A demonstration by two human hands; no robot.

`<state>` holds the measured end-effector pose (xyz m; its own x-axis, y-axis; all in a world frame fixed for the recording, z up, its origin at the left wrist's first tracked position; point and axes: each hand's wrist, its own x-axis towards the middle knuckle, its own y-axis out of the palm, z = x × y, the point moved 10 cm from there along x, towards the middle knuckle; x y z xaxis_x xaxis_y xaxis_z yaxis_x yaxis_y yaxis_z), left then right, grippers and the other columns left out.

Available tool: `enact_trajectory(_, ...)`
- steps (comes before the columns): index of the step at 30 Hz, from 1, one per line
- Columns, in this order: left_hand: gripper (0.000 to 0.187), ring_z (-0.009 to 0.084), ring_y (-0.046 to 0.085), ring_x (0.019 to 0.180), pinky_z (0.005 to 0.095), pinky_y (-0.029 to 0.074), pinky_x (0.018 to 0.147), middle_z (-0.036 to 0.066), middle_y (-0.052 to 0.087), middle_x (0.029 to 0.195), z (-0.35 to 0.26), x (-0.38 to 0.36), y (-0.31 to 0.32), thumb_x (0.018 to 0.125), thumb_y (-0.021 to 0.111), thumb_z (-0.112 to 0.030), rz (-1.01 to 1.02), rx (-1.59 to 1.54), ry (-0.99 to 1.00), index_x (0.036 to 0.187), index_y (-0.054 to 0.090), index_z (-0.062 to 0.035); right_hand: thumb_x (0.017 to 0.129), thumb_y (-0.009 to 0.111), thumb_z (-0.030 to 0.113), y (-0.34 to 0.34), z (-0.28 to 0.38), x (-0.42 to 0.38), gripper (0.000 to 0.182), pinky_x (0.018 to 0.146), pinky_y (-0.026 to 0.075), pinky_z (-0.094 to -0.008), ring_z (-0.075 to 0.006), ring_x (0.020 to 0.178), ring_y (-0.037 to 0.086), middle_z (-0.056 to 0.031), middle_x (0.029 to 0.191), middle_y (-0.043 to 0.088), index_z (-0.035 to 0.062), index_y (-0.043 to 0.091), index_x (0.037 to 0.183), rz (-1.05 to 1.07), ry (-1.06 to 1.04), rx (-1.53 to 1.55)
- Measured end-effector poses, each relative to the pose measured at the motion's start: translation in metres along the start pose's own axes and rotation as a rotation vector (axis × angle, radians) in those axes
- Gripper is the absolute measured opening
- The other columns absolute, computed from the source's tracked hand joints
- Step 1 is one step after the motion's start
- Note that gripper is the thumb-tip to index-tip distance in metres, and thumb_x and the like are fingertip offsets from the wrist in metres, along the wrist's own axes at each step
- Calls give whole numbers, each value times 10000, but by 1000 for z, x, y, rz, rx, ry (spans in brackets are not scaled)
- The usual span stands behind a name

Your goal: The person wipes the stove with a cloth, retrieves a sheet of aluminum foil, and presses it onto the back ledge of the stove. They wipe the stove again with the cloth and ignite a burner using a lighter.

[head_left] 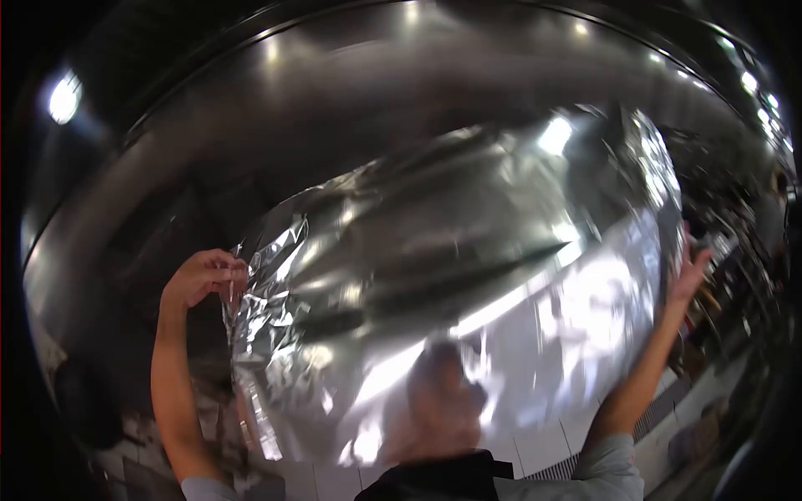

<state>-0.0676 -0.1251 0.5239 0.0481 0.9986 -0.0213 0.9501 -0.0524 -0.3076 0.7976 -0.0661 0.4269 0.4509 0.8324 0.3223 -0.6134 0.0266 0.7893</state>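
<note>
A large, shiny sheet of aluminium foil (468,225) is spread in the air before me, crinkled along its left and right edges. My left hand (205,277) is closed on its left edge, fingers and thumb pinched together. At the right edge, my right hand (689,274) holds the foil with some fingers stretched outward; part of that hand is hidden behind the sheet. The foil slopes upward to the right and mirrors lights and a blurred head shape low in the middle.
Beyond the foil stands a broad dark metal surface (351,83) with lights reflecting along it. Blurred kitchen clutter (735,242) lies at the right. Below are pale floor tiles (539,447) and a slotted grate (551,472). A dark rounded object (88,405) sits at lower left.
</note>
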Motion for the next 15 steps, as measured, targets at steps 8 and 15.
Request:
enact_trajectory(8, 164, 75, 565, 695, 206, 450, 585, 10, 613, 835, 46, -69, -120, 808, 613, 11, -438, 197, -16, 964, 636, -34, 691, 809, 360, 193, -128, -78, 1062, 791, 522, -276, -197, 957, 630, -181, 1236, 564, 75, 158, 1480, 469, 42, -563)
enact_trajectory(15, 198, 89, 578, 711, 250, 474, 628, 35, 632, 867, 208, -37, -287, 778, 634, 49, -418, -128, -181, 961, 624, -24, 668, 759, -5, 222, -276, -145, 816, 763, 541, -302, -232, 919, 640, -177, 1223, 558, 40, 342, 1368, 370, 470, -391)
